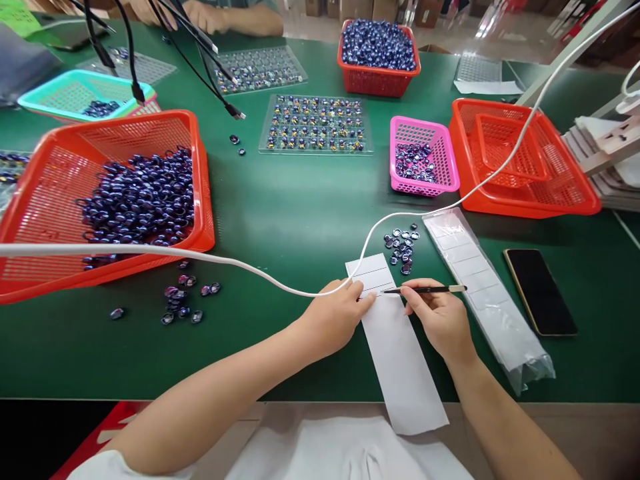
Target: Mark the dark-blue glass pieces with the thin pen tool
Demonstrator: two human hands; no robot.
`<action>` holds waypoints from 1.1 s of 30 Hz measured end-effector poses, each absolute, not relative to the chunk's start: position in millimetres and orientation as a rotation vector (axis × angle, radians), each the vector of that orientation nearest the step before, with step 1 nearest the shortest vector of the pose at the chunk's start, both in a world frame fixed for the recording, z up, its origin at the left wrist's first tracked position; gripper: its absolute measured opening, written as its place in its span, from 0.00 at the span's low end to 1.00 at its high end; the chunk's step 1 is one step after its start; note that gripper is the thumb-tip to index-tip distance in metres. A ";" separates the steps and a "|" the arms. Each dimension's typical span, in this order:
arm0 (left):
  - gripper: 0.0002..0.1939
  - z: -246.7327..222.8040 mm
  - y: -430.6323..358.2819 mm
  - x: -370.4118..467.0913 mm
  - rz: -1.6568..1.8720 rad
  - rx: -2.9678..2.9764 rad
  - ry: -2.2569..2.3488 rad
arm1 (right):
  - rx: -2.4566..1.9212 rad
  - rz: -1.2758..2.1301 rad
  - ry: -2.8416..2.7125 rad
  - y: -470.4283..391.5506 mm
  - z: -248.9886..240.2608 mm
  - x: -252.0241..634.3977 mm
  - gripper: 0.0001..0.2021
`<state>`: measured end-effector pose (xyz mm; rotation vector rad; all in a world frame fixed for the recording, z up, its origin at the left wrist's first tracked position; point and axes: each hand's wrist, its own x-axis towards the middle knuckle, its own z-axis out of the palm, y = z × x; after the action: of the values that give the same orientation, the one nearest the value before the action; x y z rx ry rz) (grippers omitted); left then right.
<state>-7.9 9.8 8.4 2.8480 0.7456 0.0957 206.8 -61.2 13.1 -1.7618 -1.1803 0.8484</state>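
A long white paper strip [400, 363] with printed lines near its top lies on the green table and hangs over the front edge. On its upper left part rests my left hand [337, 317], fingers bent and pressed together at the strip; whether they pinch anything is hidden. My right hand [440, 320] grips a thin black tool [433, 289] with a pale end, its tip touching the lined part beside my left fingers. Just above the right hand is a small pile of dark shiny pieces [403, 250]. A white cable [260, 272] passes over my left hand.
A red basket [203, 200] of dark pieces stands left, with loose pieces [175, 300] before it. Right are a plastic-wrapped strip pack [485, 287], a phone [540, 292], a pink basket [425, 185] and a red basket [540, 205]. A person's hands [205, 17] show behind.
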 end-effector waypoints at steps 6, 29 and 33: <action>0.23 10.4 10.0 -6.7 0.067 2.841 0.728 | -1.721 0.882 -1.145 -62.4 14.3 207.3 0.12; 0.22 7.5 8.2 -5.4 0.102 2.846 0.723 | -1.675 0.912 -1.047 -61.2 9.1 207.8 0.12; 0.19 9.6 10.9 -8.3 0.147 2.783 0.792 | -1.646 0.902 -0.976 -62.5 14.3 210.5 0.11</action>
<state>-8.3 10.9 9.6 2.7826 0.7920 0.1466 210.5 -62.5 14.3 -1.6456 -0.9762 0.9021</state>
